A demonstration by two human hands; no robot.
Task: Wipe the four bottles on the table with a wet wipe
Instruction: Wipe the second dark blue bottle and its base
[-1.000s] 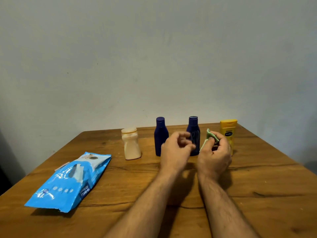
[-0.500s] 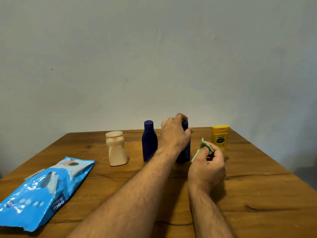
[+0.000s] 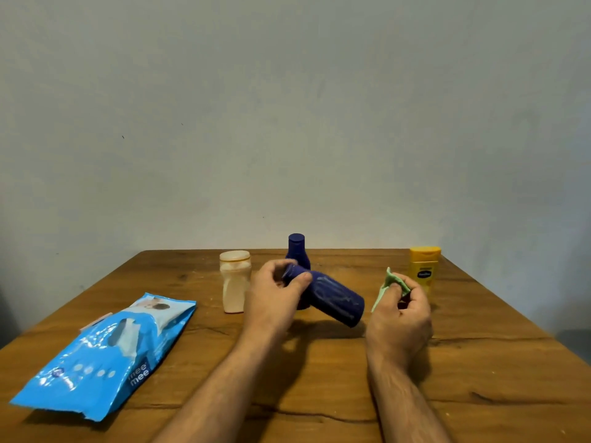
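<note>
Blue bottle [image 3: 332, 298] now lifted, tilted — left fingers [image 3: 300, 278] gripping it — right fingers [image 3: 395, 290] pinching wipe [image 3: 385, 287].

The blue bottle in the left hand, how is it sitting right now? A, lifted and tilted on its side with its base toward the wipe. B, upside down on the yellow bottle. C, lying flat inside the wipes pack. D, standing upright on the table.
A: the left hand grips the blue bottle near its cap, tilted, base toward the green wipe in the right hand.
</note>
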